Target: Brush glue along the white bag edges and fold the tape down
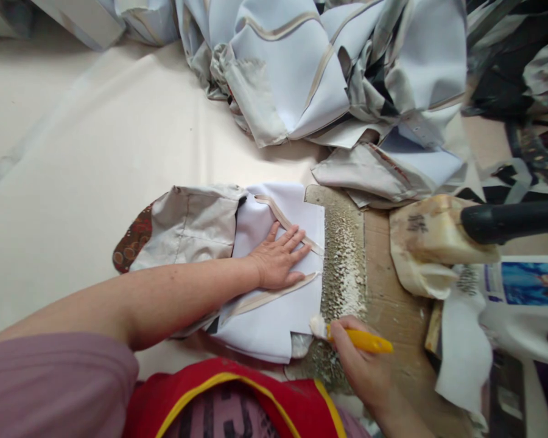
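Observation:
My left hand (281, 258) lies flat with spread fingers on a white sewn fabric piece (265, 316) with beige tape strips. A grey lining (196, 222) and a brown patterned part (137, 238) extend from its left side. In my right hand (363, 365) is a paintbrush with a yellow handle (363, 340). Its bristles, coated in white, are close to the fabric's lower right corner. Under the fabric's right edge lies a board (342, 231) crusted with dried glue, with a wet white band along it.
A heap of similar white and grey sewn pieces (292, 79) lies at the back. To the right are a glue-stained cut container (415, 243) with a black tube (511, 222) across it, a white jug (525, 328) and brown cardboard (388, 328). Dark fabrics (506, 73) lie at upper right.

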`<action>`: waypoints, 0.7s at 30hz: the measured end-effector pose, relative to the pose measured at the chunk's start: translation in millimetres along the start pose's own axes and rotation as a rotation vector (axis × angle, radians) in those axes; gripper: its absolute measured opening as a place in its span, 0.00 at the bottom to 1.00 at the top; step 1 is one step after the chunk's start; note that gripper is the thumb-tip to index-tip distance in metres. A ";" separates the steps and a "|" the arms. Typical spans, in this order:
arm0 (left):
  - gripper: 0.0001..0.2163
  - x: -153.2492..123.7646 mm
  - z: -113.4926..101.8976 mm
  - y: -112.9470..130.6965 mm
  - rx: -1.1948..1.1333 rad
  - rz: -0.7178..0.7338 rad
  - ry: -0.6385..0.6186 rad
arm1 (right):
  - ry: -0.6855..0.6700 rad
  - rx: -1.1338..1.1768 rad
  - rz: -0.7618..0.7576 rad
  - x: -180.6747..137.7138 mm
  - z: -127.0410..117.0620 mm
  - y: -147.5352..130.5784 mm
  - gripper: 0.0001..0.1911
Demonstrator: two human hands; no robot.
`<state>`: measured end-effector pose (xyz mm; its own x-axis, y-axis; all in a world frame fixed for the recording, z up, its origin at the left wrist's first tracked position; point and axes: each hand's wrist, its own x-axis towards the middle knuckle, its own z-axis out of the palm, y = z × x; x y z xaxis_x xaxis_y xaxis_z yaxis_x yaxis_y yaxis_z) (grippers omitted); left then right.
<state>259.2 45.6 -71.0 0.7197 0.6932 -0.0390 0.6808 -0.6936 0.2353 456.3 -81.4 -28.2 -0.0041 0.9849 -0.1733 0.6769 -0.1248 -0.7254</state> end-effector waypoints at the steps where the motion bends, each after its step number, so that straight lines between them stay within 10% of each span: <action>1: 0.31 0.1 0.6 0.1 0.003 -0.001 0.005 | 0.008 0.008 0.001 1.1 -1.5 -0.2 0.18; 7: 0.30 0.3 0.1 2.1 0.004 -0.011 0.002 | 0.242 0.017 -0.052 38.1 0.5 -0.1 0.14; 14: 0.30 2.0 0.1 0.2 -0.022 -0.003 -0.007 | 0.012 -0.027 -0.006 -36.0 5.2 -1.9 0.18; 21: 0.29 1.9 -15.1 8.2 0.034 -0.013 -0.057 | 0.190 -0.005 0.031 -31.9 -5.5 -2.0 0.16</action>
<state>264.0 44.2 -54.5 0.7168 0.6904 -0.0975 0.6936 -0.6916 0.2015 459.1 -111.9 -17.5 0.1561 0.9855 -0.0664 0.6778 -0.1558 -0.7185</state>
